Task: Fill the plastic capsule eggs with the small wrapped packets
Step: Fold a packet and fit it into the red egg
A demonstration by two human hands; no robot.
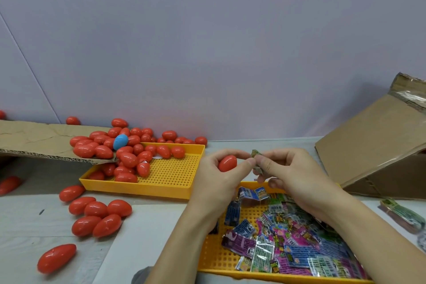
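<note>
Red egg sits clasped in the left hand; right hand pinches a folded packet at 3 o'clock, which probably needs tight folding to fit.

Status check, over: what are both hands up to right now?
Left hand holds red egg, egg shut. Right hand pinches folded packet beside it. Packet tray below. Nothing in the way.

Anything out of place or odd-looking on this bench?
Yes. One blue egg sits in the otherwise all-red pile that runs from the cardboard flap into the far yellow tray. More red eggs lie loose on the table outside any tray, some along the wall.
</note>
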